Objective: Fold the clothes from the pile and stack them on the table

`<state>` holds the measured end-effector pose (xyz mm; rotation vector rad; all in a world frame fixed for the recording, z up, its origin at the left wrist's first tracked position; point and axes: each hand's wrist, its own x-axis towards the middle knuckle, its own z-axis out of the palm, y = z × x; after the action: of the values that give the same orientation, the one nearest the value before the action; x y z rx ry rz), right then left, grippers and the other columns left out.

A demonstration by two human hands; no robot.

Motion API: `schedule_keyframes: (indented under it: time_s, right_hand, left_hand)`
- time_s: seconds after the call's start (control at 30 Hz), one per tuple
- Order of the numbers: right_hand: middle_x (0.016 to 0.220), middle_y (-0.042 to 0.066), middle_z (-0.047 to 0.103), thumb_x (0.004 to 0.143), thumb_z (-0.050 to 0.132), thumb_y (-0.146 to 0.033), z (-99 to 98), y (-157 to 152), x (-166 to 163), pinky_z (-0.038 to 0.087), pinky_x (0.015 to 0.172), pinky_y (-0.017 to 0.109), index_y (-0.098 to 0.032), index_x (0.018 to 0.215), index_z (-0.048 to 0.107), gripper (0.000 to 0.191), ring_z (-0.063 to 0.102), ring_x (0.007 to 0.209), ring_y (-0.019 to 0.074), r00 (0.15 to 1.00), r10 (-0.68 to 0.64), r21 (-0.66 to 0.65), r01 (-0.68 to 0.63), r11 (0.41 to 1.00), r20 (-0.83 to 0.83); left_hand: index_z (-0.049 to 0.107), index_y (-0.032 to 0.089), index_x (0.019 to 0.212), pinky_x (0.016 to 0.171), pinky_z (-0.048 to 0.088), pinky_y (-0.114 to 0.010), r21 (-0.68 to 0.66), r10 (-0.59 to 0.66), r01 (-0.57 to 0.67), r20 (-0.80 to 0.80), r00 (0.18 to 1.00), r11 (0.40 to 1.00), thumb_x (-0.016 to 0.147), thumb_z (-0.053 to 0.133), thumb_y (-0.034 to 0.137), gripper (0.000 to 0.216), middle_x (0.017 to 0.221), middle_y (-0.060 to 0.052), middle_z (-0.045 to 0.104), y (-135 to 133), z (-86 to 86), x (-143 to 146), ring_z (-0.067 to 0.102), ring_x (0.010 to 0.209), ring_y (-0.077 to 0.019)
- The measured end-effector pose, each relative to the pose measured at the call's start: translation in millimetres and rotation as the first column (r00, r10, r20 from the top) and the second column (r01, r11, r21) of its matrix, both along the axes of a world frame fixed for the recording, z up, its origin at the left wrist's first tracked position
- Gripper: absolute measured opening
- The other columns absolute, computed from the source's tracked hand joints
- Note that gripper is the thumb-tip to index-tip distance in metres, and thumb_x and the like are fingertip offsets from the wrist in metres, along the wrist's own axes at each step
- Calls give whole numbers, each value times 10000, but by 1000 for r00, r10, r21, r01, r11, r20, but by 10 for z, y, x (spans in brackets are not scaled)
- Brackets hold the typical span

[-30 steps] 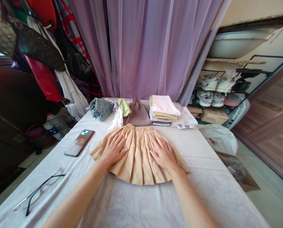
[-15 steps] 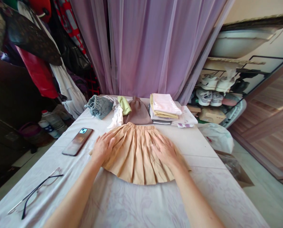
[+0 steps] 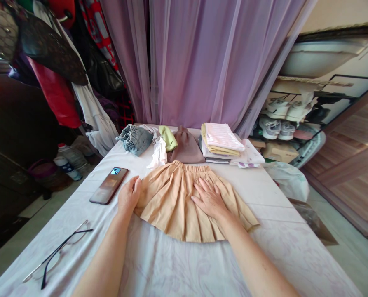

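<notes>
A tan pleated skirt [image 3: 177,210] lies spread on the cloth-covered table, its elastic waistband pointing away from me and its hem towards me. At its left edge, my left hand [image 3: 128,197] is turned on its side, with the fingers curled together and closed on the fabric; the fingertips are partly hidden. My right hand [image 3: 210,199] lies flat on the pleats right of the middle, fingers stretched out and slightly apart.
A phone [image 3: 109,186] and eyeglasses [image 3: 58,251] lie on the left. Behind the skirt are rolled jeans [image 3: 136,139], a green cloth [image 3: 168,138], a brown garment [image 3: 186,146] and a folded clothes stack [image 3: 222,138]. A purple curtain [image 3: 196,62] hangs beyond.
My left hand has gone from flat on the skirt to curled at its left edge. My right hand stays flat, slightly nearer the middle of the pleats. The view has shifted a little.
</notes>
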<state>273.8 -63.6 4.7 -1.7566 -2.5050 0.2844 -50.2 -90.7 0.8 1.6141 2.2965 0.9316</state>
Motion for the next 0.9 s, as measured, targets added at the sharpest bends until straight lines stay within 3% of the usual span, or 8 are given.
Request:
schedule_keyframes:
  time_s: [0.1, 0.33, 0.53, 0.7, 0.9]
  right_hand:
    - [1597, 100, 276, 943, 402, -507, 124, -7, -46, 121, 1155, 601, -249, 1438, 471, 563, 209, 1474, 289, 999, -26, -15, 25, 1000, -19]
    - [1580, 104, 319, 962, 390, -452, 427, 54, -503, 120, 1171, 551, -259, 1471, 420, 545, 261, 1453, 271, 995, 59, 149, -45, 988, -86]
    - [1597, 101, 281, 972, 362, -447, 334, 340, -875, 135, 1159, 567, -244, 1473, 408, 543, 241, 1461, 274, 994, 105, 128, -99, 987, -42]
    - [1586, 92, 312, 985, 330, -452, 95, 444, -951, 115, 1165, 567, -235, 1454, 427, 526, 231, 1465, 251, 996, 85, 91, -84, 992, -11]
    - [1576, 91, 331, 971, 374, -442, 76, 442, -945, 125, 1161, 565, -237, 1429, 463, 509, 254, 1454, 261, 996, 85, 90, -82, 993, -26]
  left_hand:
    - [691, 218, 1107, 839, 483, -326, -47, 21, -23, -53, 998, 999, 950, 313, 449, 470, 1011, -76, 753, -15, 30, -70, 660, 1011, -263]
    - [738, 216, 1002, 893, 452, -365, -106, -70, 43, -269, 961, 993, 921, 413, 462, 416, 939, -86, 755, -49, 98, -63, 648, 959, -283]
    - [737, 233, 938, 871, 450, -422, -164, -77, 23, -327, 942, 986, 866, 507, 542, 392, 997, -100, 730, -73, 122, -10, 608, 1019, -333]
    - [706, 234, 915, 873, 443, -394, -138, -61, 28, -247, 967, 990, 856, 517, 459, 300, 998, -81, 729, -65, 100, -10, 612, 1034, -305]
    - [618, 230, 856, 666, 436, -283, -24, -66, 69, 112, 992, 997, 826, 477, 500, 306, 733, -5, 659, -75, 103, 62, 606, 708, -187]
